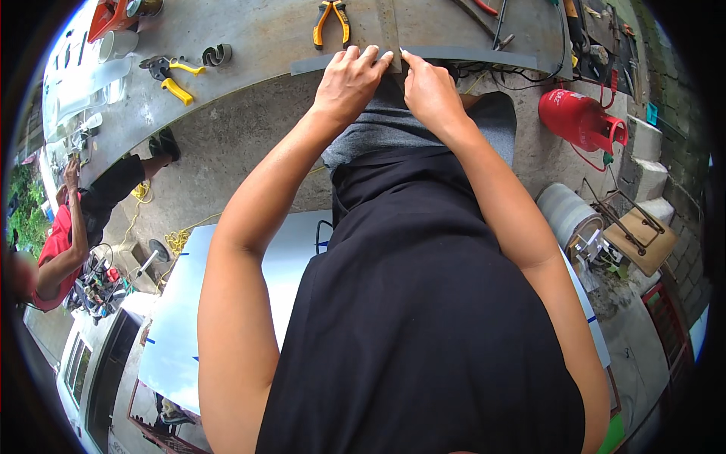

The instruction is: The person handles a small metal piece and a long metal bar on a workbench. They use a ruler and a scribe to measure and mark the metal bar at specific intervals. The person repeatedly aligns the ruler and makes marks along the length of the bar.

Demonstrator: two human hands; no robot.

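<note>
A long grey flat strip (473,54) lies along the near edge of the metal worktable (244,34), and its left part (309,64) shows beside my left hand (353,79). That hand rests with bent fingers on the strip at the table's edge. Close to its right, my right hand (428,88) pinches a small, thin, light-tipped item too small to name. Between the hands runs a narrow metal bar (389,28), pointing away from me. Pliers with orange and black handles (332,25) lie just beyond my left hand. What my left fingers press or grip underneath is hidden.
Yellow-handled snips (173,79) and a curled metal strip (216,55) lie on the table at left. A red gas cylinder (575,116) stands at right, near cables. A co-worker in a red shirt (57,249) is at far left. Behind me is a large pale sheet (187,306).
</note>
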